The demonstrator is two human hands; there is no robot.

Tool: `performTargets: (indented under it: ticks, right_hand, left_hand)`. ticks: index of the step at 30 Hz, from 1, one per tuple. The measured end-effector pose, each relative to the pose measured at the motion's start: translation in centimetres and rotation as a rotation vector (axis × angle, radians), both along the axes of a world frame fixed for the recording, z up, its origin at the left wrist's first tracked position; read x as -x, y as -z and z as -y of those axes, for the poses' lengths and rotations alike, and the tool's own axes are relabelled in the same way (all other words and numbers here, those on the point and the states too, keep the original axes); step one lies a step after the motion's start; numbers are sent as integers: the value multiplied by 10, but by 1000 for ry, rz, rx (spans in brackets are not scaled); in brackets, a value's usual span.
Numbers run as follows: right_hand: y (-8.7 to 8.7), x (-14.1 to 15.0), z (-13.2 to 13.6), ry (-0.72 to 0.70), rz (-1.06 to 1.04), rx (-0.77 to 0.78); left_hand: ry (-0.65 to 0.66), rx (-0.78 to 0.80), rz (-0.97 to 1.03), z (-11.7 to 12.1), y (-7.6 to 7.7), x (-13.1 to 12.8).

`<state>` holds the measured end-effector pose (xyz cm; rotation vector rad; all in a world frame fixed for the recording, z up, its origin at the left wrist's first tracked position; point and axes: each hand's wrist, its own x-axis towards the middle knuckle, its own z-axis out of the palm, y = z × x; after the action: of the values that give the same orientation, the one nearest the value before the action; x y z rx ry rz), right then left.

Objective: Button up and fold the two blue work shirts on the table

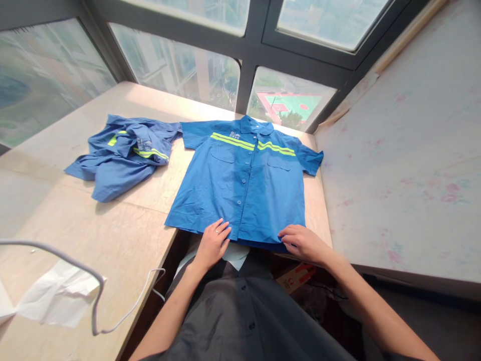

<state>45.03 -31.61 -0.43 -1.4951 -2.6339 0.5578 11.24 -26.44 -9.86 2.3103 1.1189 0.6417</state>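
Observation:
A blue short-sleeved work shirt (244, 185) with yellow-green reflective stripes lies flat and buttoned on the wooden tabletop (112, 225), collar toward the window. My left hand (213, 243) rests at the shirt's lower hem left of the button line, fingers stretched flat and a ring on one of them. My right hand (302, 242) lies at the hem's right part, fingers curled down over the edge of the cloth. A second blue shirt (122, 155) of the same kind lies crumpled to the left.
A white cable (93, 281) loops over the near left of the table beside a crumpled white plastic sheet (56, 296). Large windows (180, 65) run behind the table. A pale stained wall (406, 150) stands on the right.

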Motion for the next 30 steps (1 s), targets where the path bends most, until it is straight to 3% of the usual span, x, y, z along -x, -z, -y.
performTargets:
  ticks: [5,8,11,15,19,22,26,30]
  right_hand:
    - [22,24,-2,-10,139,63]
    - [26,55,-9,4,90,-12]
    - [32,86,-17,0,42,-70]
    - [52,111,-27,19,67,-94]
    - [63,113,-35,42,80,-86]
    - [64,109,-36,91,-54,-23]
    - [60,105,-31,290,-429,32]
    - [54,109,-23,526,-677,54]
  left_hand:
    - [-30,47,38,5,-11,1]
    - [-184,168,84,14,-24,3]
    - [-362,448,132,21,-28,1]
    - [-404,921,259,24,-15,-7]
    - [-516,1202,560,23,-6,-18]
    - [-607,1365,803,22,-8,-26]
    - [-700,1412,978,19,-11,-35]
    - [-713,1306,925,15,-10,-42]
